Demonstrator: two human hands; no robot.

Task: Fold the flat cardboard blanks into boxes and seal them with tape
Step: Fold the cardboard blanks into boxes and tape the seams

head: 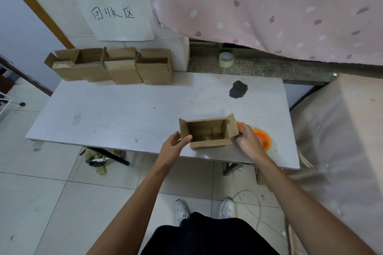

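A small brown cardboard box (209, 132) stands upright near the front edge of the white table (124, 114), its top flaps spread and its inside empty. My left hand (175, 146) holds the box's left side, thumb on the front left corner. My right hand (247, 141) holds the right side with curled fingers. Just behind and right of my right hand lies an orange tape dispenser (263, 137), partly hidden by it.
Several folded open-topped boxes (116, 66) stand in a row at the table's back left, below a paper sign (116, 16). A roll of clear tape (226, 59) sits on the stone ledge behind. A dark patch (238, 89) marks the table. A covered bulk (342, 141) stands to the right.
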